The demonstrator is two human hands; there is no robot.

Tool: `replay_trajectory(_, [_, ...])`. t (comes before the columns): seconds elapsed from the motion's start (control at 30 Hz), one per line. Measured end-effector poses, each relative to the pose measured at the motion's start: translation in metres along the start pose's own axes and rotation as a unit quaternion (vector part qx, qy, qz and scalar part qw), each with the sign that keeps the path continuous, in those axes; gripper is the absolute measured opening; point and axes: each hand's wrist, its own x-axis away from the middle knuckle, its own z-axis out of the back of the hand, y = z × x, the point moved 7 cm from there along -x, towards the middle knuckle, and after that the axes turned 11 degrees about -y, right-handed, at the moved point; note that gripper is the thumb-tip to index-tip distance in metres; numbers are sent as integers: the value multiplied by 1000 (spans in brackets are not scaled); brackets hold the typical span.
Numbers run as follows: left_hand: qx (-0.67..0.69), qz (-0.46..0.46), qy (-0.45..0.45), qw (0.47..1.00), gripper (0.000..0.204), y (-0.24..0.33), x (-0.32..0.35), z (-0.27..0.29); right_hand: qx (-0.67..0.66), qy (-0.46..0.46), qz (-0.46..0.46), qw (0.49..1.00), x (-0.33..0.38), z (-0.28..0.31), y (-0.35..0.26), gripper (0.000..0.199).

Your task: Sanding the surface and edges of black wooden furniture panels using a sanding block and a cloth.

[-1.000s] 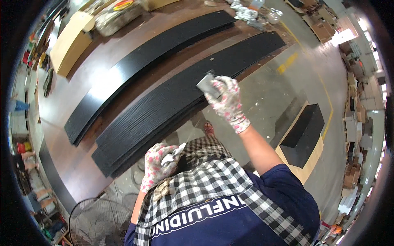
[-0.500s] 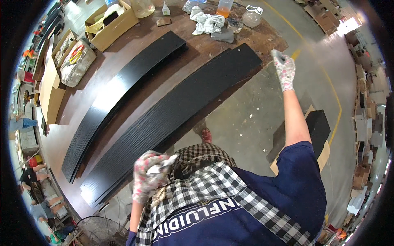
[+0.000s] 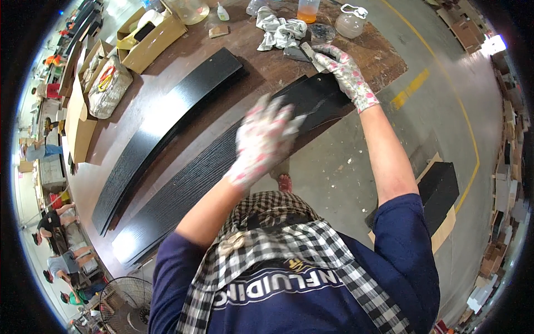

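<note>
Head view, on my monitor: two stacks of long black boards on a brown surface, both running from lower left to upper right. The near stack lies directly under the gloved left hand, which is over its upper stretch. That hand is blurred, its fingers reaching forward; I make out a whitish scrap at the fingertips but cannot tell whether it is gripped, nor whether the palm touches the board.

The gloved right hand is at the stack's right-hand end, the board tip partly hidden behind it. I read it as closed, pinching a flat light-grey piece between thumb and fingers. A dark-grey block sits on the surface just beside that piece. Between my two hands a pale streak marks the top board.

The far stack lies apart from both hands, a strip of bare surface between the stacks, glare on its top. Beyond the grip I note a crumpled grey cloth, a container of orange liquid and a clear jar with a white handle. Fan at lower left.
</note>
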Motion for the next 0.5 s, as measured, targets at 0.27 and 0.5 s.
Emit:
replay_trajectory(0.27, [50, -54, 72, 995, 53, 52, -76, -27, 39, 32, 5, 999, -1, 6, 8, 41])
replay_trajectory(0.5, [3, 284, 33, 958, 49, -104, 167, 26, 11, 101, 69, 992, 3, 8, 22, 40])
